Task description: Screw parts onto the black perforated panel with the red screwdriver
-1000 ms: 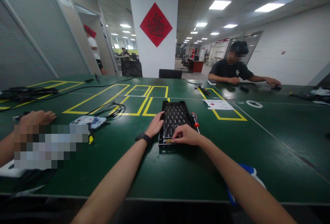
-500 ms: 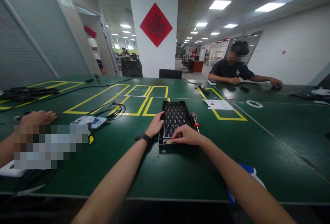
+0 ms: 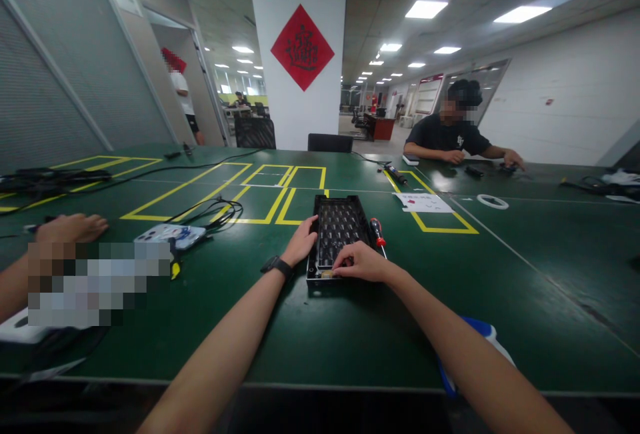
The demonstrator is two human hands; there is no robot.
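Note:
A black case with rows of small glossy pockets or bumps (image 3: 341, 224) lies flat on the green table in front of me. My left hand (image 3: 301, 243) grips its left side, and a dark watch band circles that wrist. Over the case's near end, my right hand (image 3: 361, 261) is closed in a pinch. Beside its fingertips sits a small yellowish piece (image 3: 327, 274) in the near edge; whether the fingers hold it or something else is hidden. Just right of the case rests a screwdriver (image 3: 379, 232) with a red and black handle.
At left are another person's hand (image 3: 75, 227), a phone (image 3: 173, 236) and black cables (image 3: 225, 211). A paper sheet (image 3: 424, 203), a white ring (image 3: 493, 201) and a dark tool (image 3: 397, 175) lie farther right. Across the table sits a co-worker (image 3: 455, 131). Under my right forearm is a blue-white object (image 3: 480, 327).
My two hands and the black case stay almost where they were. Across the table, the co-worker's outstretched hand has drawn inward, to the left.

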